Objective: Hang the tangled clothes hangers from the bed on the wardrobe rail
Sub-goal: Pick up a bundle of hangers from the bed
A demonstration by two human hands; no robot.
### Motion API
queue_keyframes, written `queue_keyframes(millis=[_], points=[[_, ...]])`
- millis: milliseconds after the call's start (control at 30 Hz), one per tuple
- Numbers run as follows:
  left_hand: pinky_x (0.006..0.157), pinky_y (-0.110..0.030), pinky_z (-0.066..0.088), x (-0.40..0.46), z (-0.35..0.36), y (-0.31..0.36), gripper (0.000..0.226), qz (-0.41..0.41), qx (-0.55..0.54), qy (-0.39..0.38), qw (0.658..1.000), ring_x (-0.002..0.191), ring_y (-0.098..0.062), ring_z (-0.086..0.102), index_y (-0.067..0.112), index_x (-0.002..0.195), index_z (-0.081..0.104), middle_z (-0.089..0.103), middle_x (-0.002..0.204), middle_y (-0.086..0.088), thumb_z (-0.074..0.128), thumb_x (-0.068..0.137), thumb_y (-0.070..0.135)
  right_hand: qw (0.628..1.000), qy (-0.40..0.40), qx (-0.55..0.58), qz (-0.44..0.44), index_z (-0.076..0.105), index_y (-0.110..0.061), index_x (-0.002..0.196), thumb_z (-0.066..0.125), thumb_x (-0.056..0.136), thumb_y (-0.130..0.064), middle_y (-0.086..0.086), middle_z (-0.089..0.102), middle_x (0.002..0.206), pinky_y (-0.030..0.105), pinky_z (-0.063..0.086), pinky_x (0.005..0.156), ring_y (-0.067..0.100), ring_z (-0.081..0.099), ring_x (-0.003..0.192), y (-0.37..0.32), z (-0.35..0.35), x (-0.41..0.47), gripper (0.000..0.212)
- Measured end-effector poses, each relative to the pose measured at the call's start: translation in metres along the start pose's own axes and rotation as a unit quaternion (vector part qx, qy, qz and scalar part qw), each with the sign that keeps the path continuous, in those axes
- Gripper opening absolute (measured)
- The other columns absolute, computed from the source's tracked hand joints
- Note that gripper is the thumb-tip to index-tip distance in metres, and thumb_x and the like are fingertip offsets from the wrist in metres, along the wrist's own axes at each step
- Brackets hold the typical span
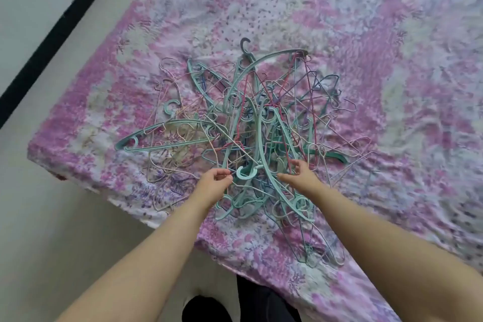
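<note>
- Fingers of the left hand [213, 181] curl in toward the thumb and pinch a thin wire strand at the near edge of the hanger pile [243, 138], just left of a teal hook [244, 171].
- Fingers of the right hand [300, 176] lie fairly straight and loosely spread, reaching into the pile just right of that hook; the tips touch or nearly touch wires there, and whether any strand is gripped cannot be told.
- Hangers sit in one knotted heap on the bed [392, 60], toward its near left corner (broad teal plastic ones laced through thin wire ones in pink, cream, blue and red).
- Where one hanger ends and the next begins is hard to make out in the middle of the heap; the right fingertips are partly lost among the wires.
- Both forearms run out of the bottom of the view.
- Bedding is a crumpled floral sheet in pink, lilac and white, blurred toward the right edge.
- Pale floor [52, 217] shows left of the bed, with a dark strip [52, 42] crossing it diagonally at upper left.
- Dark shapes, probably the person's feet [206, 308], show at the bottom.
</note>
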State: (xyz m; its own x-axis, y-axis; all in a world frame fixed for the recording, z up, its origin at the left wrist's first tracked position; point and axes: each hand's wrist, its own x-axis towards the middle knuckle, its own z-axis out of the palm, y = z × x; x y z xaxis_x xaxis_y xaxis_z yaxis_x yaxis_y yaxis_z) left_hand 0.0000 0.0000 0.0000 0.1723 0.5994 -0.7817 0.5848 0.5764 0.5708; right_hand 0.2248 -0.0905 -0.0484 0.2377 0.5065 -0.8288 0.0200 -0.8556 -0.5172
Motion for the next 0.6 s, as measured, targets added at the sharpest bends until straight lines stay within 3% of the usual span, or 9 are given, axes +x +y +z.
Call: queue_keyframes(millis=[100,233,300,367,467,533,600], points=[[0.081,-0.027,0.045,0.023,0.008,-0.005,0.042,-0.029,-0.003,0.011,1.0,0.103,-0.017,0.057,0.009,0.131,0.05,0.056,0.126,-0.01,0.062,0.093,0.018,0.999,0.01,-0.032,0.017,0.017,-0.012,0.149,0.072,0.083,-0.033,0.016,0.029,0.152,0.034,0.041,0.093,0.032,0.042,0.13,0.004,-0.003,0.027,0.089],[0.108,-0.038,0.032,0.057,0.011,-0.02,0.077,-0.066,0.005,0.016,0.998,0.138,-0.027,0.035,0.014,0.15,0.024,0.029,0.154,-0.012,0.067,0.089,0.027,0.984,0.108,-0.143,0.014,0.005,-0.009,0.153,0.07,0.081,-0.046,0.013,0.006,0.16,0.045,0.017,0.119,0.029,0.01,0.147,0.011,-0.002,0.069,0.104],[0.112,-0.043,0.028,0.069,0.009,-0.025,0.086,-0.08,0.007,0.013,0.997,0.142,-0.029,0.028,0.018,0.153,0.015,0.022,0.157,-0.012,0.069,0.087,0.03,0.978,0.136,-0.154,0.041,-0.005,-0.01,0.153,0.068,0.081,-0.051,0.012,-0.004,0.161,0.044,0.01,0.12,0.027,0.0,0.148,0.013,-0.005,0.084,0.111],[0.114,-0.046,0.026,0.08,0.01,-0.033,0.091,-0.093,0.002,0.006,0.996,0.144,-0.027,0.023,0.022,0.154,0.01,0.016,0.159,-0.01,0.071,0.086,0.033,0.983,0.127,-0.107,0.08,-0.011,-0.011,0.152,0.07,0.079,-0.051,0.011,-0.011,0.16,0.045,0.012,0.118,0.027,-0.002,0.148,0.017,-0.005,0.097,0.116],[0.114,-0.045,0.025,0.089,0.02,-0.044,0.093,-0.108,-0.004,-0.005,0.994,0.145,-0.025,0.021,0.023,0.154,0.009,0.013,0.161,-0.007,0.071,0.085,0.032,0.98,0.112,-0.128,0.103,-0.014,-0.009,0.151,0.067,0.078,-0.058,0.011,-0.007,0.161,0.046,0.018,0.118,0.029,0.005,0.148,0.023,0.001,0.115,0.12],[0.113,-0.044,0.025,0.088,0.03,-0.049,0.09,-0.106,-0.015,-0.018,0.994,0.145,-0.024,0.021,0.023,0.154,0.01,0.014,0.16,-0.007,0.07,0.086,0.029,0.971,0.124,-0.183,0.095,-0.01,-0.01,0.151,0.066,0.078,-0.06,0.015,0.017,0.157,0.049,0.031,0.111,0.034,0.026,0.142,0.022,0.009,0.119,0.117],[0.112,-0.042,0.027,0.085,0.039,-0.05,0.087,-0.111,-0.025,-0.026,0.993,0.145,-0.023,0.021,0.024,0.153,0.012,0.016,0.16,-0.009,0.069,0.088,0.027,0.972,0.111,-0.18,0.103,-0.001,-0.011,0.15,0.066,0.079,-0.057,0.017,0.047,0.132,0.047,0.048,0.087,0.037,0.054,0.114,0.018,0.015,0.12,0.108]])
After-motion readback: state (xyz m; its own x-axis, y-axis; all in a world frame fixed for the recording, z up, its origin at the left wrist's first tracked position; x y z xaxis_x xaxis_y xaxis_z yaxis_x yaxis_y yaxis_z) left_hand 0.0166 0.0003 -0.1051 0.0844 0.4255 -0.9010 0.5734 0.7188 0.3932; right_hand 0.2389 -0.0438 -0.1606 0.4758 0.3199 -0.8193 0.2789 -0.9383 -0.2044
